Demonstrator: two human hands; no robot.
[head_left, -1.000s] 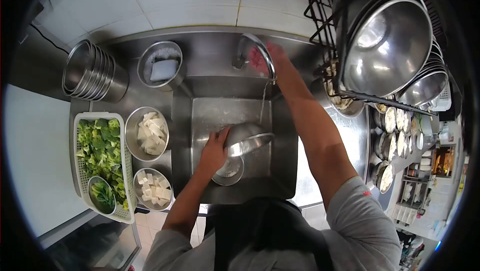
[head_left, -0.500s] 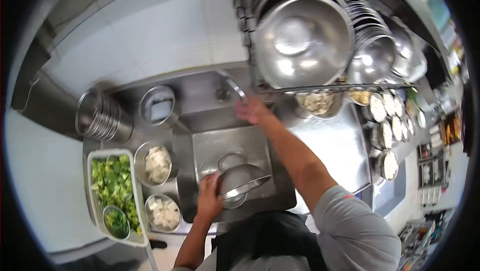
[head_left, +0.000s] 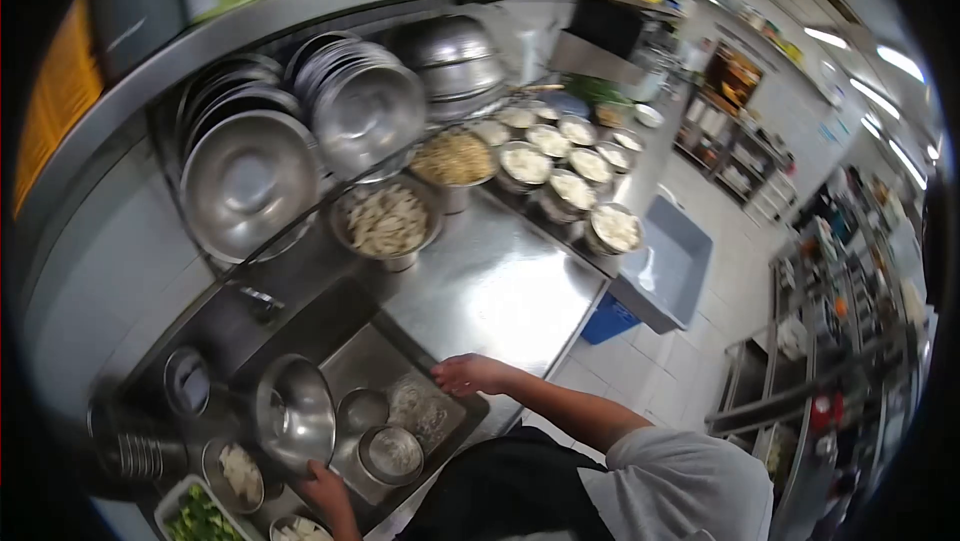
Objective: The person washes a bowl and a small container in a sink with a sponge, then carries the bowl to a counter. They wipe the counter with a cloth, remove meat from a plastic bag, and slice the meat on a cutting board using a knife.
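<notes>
My left hand (head_left: 328, 494) grips the rim of a steel mixing bowl (head_left: 297, 416), which is tilted on its side over the left part of the sink (head_left: 350, 366). My right hand (head_left: 468, 375) is above the sink's right edge, holding nothing, its fingers loosely apart. Below, on the sink floor, are a small steel bowl (head_left: 391, 454) and another round steel bowl (head_left: 362, 409), with wet, bubbly water beside them. The faucet (head_left: 262, 297) rises at the sink's back wall.
Bowls of pale sliced food (head_left: 386, 221) and shredded food (head_left: 452, 157) stand on the steel counter (head_left: 490, 271). Several filled bowls (head_left: 570, 189) line its far end. Stacked bowls (head_left: 250, 173) lean on the rack. A grey tub (head_left: 668, 261) stands right; greens (head_left: 200, 516) are lower left.
The view has swung to the right. My right hand has left the faucet and moved to the sink's right side. My left hand has lifted and tilted the mixing bowl leftward.
</notes>
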